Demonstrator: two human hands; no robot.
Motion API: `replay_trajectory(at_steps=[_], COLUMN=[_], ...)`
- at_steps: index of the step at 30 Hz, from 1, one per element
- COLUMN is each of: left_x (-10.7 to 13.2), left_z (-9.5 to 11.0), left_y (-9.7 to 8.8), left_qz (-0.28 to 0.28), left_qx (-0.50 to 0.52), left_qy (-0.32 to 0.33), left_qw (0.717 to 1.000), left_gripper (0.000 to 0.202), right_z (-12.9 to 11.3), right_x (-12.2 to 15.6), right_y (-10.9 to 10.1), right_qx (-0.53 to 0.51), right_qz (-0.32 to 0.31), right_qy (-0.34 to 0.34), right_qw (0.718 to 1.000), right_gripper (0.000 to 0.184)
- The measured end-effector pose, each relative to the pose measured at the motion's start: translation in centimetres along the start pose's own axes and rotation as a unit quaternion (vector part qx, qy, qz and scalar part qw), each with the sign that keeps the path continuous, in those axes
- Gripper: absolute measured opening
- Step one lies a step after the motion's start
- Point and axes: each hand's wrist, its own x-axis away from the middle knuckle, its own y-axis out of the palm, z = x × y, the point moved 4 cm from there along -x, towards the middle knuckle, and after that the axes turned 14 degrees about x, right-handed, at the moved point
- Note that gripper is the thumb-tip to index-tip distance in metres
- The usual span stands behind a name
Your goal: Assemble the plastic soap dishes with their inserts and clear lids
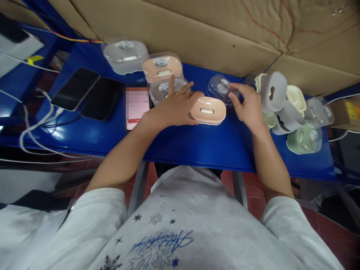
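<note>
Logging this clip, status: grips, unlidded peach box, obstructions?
Left grip on left end of unlidded peach box. Right grip at clear lid. Clear-lidded box crowds left grip.

Along the front of the blue table [208, 140], an open strip is left between the two forearms, through which the near side of the peach box [215, 117] could be reached. Behind that box, a smaller bare patch is bounded by the lidded boxes [164, 63] and the clear lid [214, 89]; direct entry is obstructed by the left hand [181, 103] and the peach box. Passage farther back is blocked by the cardboard wall [197, 33]. The right side is crowded by a cluster of boxes [277, 92], the left by phones [75, 90] and white cables [24, 129].
</note>
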Motion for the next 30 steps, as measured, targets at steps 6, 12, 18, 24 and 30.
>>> replay_trajectory(at_steps=[6,12,18,24,30], left_x=[0.0,0.3,0.0,0.1,0.2], left_z=[0.1,0.3,-0.1,-0.3,-0.2], left_y=[-0.1,-0.4,-0.4,-0.1,-0.3], left_qz=[0.006,0.021,0.044,0.041,0.033], left_qx=[0.02,0.041,0.039,0.045,0.056], left_qy=[-0.004,-0.022,-0.021,-0.007,-0.023], left_qw=[1.0,0.999,0.998,0.998,0.998], left_gripper=[0.089,0.092,0.109,0.105,0.096], right_z=[0.1,0.3,-1.5,-2.7,-3.4], right_x=[0.0,-0.2,2.6,5.1,5.0], right_y=[1.5,0.9,-2.4,-0.7,0.4], right_qx=[0.035,-0.023,-0.113,-0.136,-0.103], right_qz=[-0.053,-0.004,0.009,-0.023,-0.05], right_qy=[0.027,0.039,-0.099,-0.158,-0.151], right_qw=[0.998,0.999,0.989,0.978,0.982], right_gripper=[0.06,0.057,0.05,0.051,0.047])
